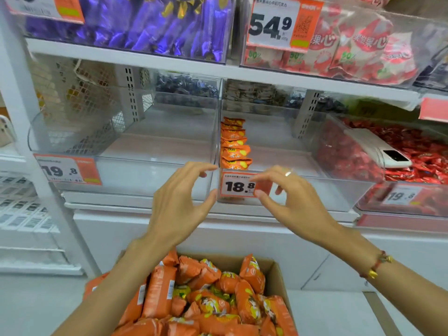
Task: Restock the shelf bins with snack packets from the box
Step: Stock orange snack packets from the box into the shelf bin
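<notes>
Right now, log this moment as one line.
left hand: empty, open | right hand: empty, open | bin: one packet row | box: full

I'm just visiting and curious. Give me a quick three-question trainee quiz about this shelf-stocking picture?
1. True or false: the left hand holds a packet.
2. The row of orange packets stands in the bin with which price tag? A) 54.9 B) 18.8 C) 19.8
3. What lies on the red sweets at the right?

Key: 1 false, both it and the right hand hold nothing. 2 B. 3 a white phone.
</notes>
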Demonstrator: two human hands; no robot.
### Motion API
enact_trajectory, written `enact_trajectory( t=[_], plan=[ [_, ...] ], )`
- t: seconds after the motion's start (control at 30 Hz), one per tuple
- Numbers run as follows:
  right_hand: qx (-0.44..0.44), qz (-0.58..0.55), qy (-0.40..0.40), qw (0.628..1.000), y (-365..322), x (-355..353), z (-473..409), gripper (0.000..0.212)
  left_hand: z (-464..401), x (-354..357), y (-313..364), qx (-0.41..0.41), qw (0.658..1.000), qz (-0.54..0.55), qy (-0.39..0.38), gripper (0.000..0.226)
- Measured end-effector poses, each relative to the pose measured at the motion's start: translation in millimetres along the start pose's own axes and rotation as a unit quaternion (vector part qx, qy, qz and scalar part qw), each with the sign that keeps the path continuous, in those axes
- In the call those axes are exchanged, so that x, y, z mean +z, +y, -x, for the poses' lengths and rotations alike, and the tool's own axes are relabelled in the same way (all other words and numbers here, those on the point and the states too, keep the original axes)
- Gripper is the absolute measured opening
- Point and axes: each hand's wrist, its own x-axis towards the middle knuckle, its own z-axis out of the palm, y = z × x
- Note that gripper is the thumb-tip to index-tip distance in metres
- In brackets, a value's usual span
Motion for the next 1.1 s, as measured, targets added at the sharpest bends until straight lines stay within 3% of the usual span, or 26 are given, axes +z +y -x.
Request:
enact_trajectory(
  t=[0.07, 0.2, 0.4, 0.47, 0.57, 0.63, 0.73, 0.83, 0.9, 0.93, 1.03, 1.07, 1.1],
  plan=[
    [0.009, 0.01, -0.053, 0.999, -4.0, 16.4, 27.8, 0.02, 31.8, 2.6, -9.9, -0.037, 0.999, 0.003, -0.037, 0.029],
    [0.081, 0.023, -0.218, 0.972, 1.2, 58.9, 73.8, 0.02, 91.8, 11.9, -43.3, -0.116, 0.975, -0.051, -0.182, 0.033],
    [0.187, 0.097, -0.352, 0.912, 20.3, 104.7, 107.1, 0.027, 147.6, 20.2, -83.7, -0.154, 0.884, -0.211, -0.388, 0.066],
    [0.248, 0.116, -0.398, 0.876, 24.9, 115.3, 108.2, 0.03, 151.6, 23.0, -88.3, -0.127, 0.876, -0.252, -0.391, 0.071],
    [0.305, 0.088, -0.497, 0.808, 23.6, 131.7, 102.5, 0.041, 147.6, 25.7, -82.7, -0.123, 0.889, -0.22, -0.382, 0.056],
    [0.314, 0.064, -0.53, 0.785, 20.2, 141.6, 101.0, 0.04, 149.5, 27.9, -85.8, -0.116, 0.89, -0.21, -0.388, 0.052],
    [0.33, 0.044, -0.512, 0.792, 18.3, 144.9, 99.0, 0.03, 151.0, 28.6, -85.8, -0.121, 0.902, -0.169, -0.379, 0.045],
    [0.367, 0.008, -0.454, 0.812, 17.5, 136.6, 99.0, 0.058, 145.4, 30.8, -72.7, -0.163, 0.926, -0.117, -0.321, 0.026],
    [0.373, -0.032, -0.39, 0.841, 12.0, 130.4, 99.8, 0.063, 132.9, 32.5, -54.4, -0.256, 0.917, -0.03, -0.306, 0.021],
    [0.368, -0.057, -0.346, 0.861, 7.3, 128.4, 100.2, 0.063, 126.1, 34.2, -44.4, -0.317, 0.886, 0.032, -0.337, 0.03],
    [0.317, -0.166, -0.187, 0.915, -16.8, 125.5, 96.8, 0.063, 111.4, 40.4, -13.9, -0.484, 0.727, 0.26, -0.412, 0.042],
    [0.296, -0.205, -0.162, 0.919, -24.3, 124.3, 93.5, 0.063, 110.2, 42.9, -7.7, -0.506, 0.701, 0.311, -0.395, 0.04],
    [0.286, -0.247, -0.164, 0.911, -27.2, 123.1, 89.5, 0.062, 110.3, 45.6, -4.3, -0.519, 0.696, 0.349, -0.353, 0.039]
  ],
)
